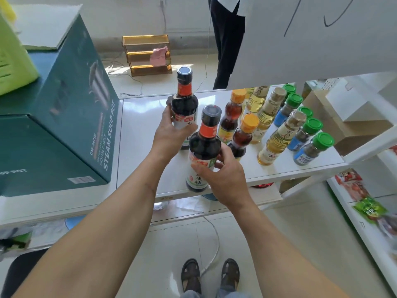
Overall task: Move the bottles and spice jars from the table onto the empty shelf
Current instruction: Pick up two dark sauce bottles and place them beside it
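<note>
Nearest, right hand [223, 179] wrapped around the lower label of a dark soy sauce bottle [203, 147], thumb and fingers curled on it, long axis upright with a slight lean, base at the front edge of the white shelf [146, 117]. Just behind and left, left hand [169, 134] gripping a second soy sauce bottle [184, 97] at its belly, also upright, over the bare left part of the shelf. Open space lying left and behind both bottles; left hand nearer to it. Farther right, already in rows: orange-capped bottles [232, 115], pale vinegar bottles [277, 134], green-capped spice jars [309, 134]. Both soy bottles dark glass, black shrink-wrapped caps, red neck bands, white labels.
</note>
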